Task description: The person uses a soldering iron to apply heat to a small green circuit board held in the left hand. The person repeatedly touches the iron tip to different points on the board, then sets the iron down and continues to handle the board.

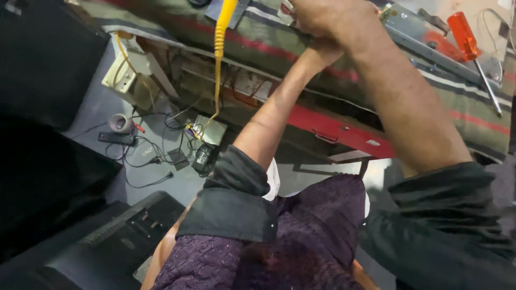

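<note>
Both my arms in black sleeves reach up to a workbench covered with a striped cloth. My right hand is curled shut at the top edge, and a small white and red piece sticks out at its left side. My left hand lies beneath it, mostly hidden; only the wrist shows. A yellow-handled tool lies just left of the hands, its yellow cord hanging down to the floor.
An orange-handled screwdriver and a metal chassis lie on the bench at the right. On the floor are a white socket box, a tape roll, a black remote, adapters and tangled wires. A black screen's back lies at lower left.
</note>
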